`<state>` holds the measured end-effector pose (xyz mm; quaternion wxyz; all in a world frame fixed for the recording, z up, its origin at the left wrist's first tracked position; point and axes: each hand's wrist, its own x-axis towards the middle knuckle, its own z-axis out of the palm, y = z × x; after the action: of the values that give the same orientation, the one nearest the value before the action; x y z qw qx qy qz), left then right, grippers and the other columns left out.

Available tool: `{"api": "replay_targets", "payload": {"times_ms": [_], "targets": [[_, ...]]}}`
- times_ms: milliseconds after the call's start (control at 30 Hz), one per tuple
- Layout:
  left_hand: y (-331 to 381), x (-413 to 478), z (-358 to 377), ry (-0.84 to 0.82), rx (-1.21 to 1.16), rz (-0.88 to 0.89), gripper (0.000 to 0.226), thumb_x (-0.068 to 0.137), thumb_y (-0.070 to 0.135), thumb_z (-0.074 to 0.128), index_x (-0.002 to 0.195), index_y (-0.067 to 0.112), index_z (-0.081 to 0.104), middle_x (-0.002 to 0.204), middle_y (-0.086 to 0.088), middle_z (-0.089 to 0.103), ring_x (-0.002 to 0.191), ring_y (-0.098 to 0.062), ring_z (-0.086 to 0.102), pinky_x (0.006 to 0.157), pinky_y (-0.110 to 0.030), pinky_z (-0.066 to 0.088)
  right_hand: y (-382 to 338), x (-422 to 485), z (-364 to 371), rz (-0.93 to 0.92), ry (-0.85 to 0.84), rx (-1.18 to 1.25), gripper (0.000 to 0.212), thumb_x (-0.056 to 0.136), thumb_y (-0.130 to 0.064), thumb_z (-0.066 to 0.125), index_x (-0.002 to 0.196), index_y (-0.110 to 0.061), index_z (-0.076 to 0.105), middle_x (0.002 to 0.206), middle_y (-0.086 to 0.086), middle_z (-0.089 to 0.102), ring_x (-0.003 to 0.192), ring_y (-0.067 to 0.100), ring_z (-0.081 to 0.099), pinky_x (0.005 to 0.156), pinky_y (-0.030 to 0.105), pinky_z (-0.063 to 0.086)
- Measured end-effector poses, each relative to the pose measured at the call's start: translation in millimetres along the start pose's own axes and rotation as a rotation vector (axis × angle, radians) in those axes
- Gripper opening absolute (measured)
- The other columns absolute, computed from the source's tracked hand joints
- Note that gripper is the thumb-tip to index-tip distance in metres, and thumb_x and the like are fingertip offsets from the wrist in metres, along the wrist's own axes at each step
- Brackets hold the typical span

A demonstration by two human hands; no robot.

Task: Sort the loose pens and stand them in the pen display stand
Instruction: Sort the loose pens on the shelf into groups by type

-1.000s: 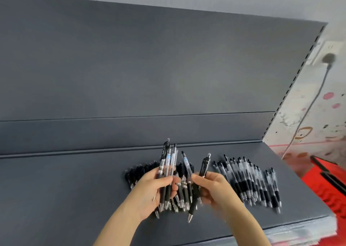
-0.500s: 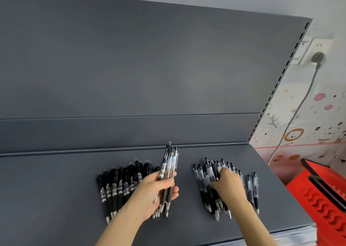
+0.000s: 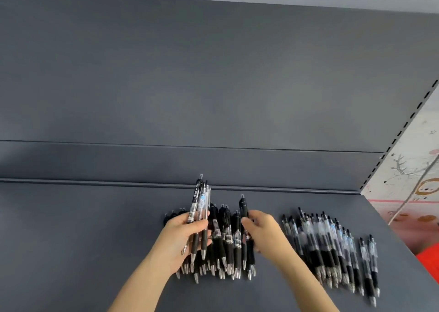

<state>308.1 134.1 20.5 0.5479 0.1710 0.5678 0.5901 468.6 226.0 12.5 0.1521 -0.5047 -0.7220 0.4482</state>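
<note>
Left hand point(image 3: 185, 238): fingers curled round a bunch point(image 3: 199, 202) of pens, tips down, likely collecting one kind.
Right hand point(image 3: 264, 231): pinches one black pen point(image 3: 244, 210) over the middle pile point(image 3: 225, 242) near the shelf's point(image 3: 71, 240) front edge, probably sorting it.
Right pile point(image 3: 332, 247): by the right edge, blurred.
Stand: not in view.

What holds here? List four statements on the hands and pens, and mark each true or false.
1. The left hand holds a bundle of pens. True.
2. The right hand is empty. False: it pinches a black pen.
3. A left pile and a right pile lie on the shelf. True.
4. A pen stand sits on the shelf. False: none is in view.
</note>
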Motion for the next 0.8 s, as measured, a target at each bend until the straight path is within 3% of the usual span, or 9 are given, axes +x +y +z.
{"api": "replay_targets", "payload": {"times_ms": [133,300,400,500,600,700,800], "targets": [[8.5,-6.6,-29.8,0.08,-0.026,-0.005,0.016,0.085,-0.006,0.058,0.096,0.003,0.068,0.071,-0.01,0.063,0.068,-0.024,0.063,0.06,-0.033,0.058,-20.3,10.8,38.6,-0.048,-0.17,-0.066,0.009,0.09,-0.008,0.042,0.096,-0.006,0.047,0.067,0.005,0.042,0.052,0.016,0.034,0.048,0.024,0.03],[20.5,-15.0,-49.3,0.066,0.015,0.04,0.017,0.087,-0.002,0.057,0.097,0.004,0.068,0.068,-0.005,0.062,0.06,-0.018,0.062,0.063,-0.031,0.053,-47.8,16.7,77.1,-0.178,-0.071,-0.437,0.032,0.088,-0.003,0.047,0.12,-0.004,0.042,0.076,0.006,0.057,0.067,0.022,0.048,0.055,0.026,0.038],[24.7,-17.1,-55.4,0.036,-0.002,0.039,0.018,0.088,-0.002,0.056,0.1,0.003,0.068,0.067,-0.005,0.06,0.061,-0.019,0.059,0.064,-0.031,0.051,-52.5,16.4,89.4,-0.192,-0.02,-0.611,0.022,0.086,0.002,0.046,0.1,-0.011,0.035,0.067,-0.002,0.036,0.069,0.024,0.044,0.05,0.025,0.034],[28.2,-15.7,-57.4,0.008,-0.024,0.029,0.019,0.088,-0.002,0.055,0.102,0.003,0.067,0.065,-0.006,0.059,0.059,-0.019,0.057,0.063,-0.03,0.047,-50.1,17.5,93.1,-0.179,-0.038,-0.646,0.02,0.086,0.003,0.046,0.094,-0.013,0.037,0.074,0.001,0.037,0.067,0.022,0.043,0.056,0.026,0.035],[30.5,-11.8,-54.6,-0.022,-0.031,0.02,0.019,0.088,-0.001,0.055,0.102,0.003,0.067,0.065,-0.006,0.058,0.056,-0.019,0.057,0.057,-0.027,0.047,-47.2,18.3,85.4,-0.187,-0.003,-0.478,0.009,0.089,-0.009,0.05,0.082,-0.012,0.044,0.071,-0.001,0.043,0.065,0.018,0.045,0.049,0.019,0.032],[29.8,-7.0,-46.3,-0.061,-0.028,0.006,0.018,0.088,-0.001,0.055,0.101,0.004,0.067,0.069,-0.007,0.058,0.059,-0.019,0.057,0.057,-0.028,0.049,-50.8,9.6,70.0,-0.203,0.111,-0.063,0.027,0.09,-0.02,0.056,0.064,-0.01,0.052,0.052,-0.007,0.043,0.048,0.01,0.035,0.047,0.019,0.029],[27.2,-3.7,-28.4,-0.13,0.022,-0.012,0.019,0.089,-0.001,0.054,0.1,0.005,0.068,0.071,-0.005,0.065,0.06,-0.016,0.061,0.055,-0.026,0.048,-58.6,-2.7,53.2,-0.137,0.081,0.318,0.031,0.089,-0.022,0.059,0.062,-0.007,0.06,0.044,-0.007,0.04,0.045,0.009,0.033,0.047,0.021,0.029]]}}
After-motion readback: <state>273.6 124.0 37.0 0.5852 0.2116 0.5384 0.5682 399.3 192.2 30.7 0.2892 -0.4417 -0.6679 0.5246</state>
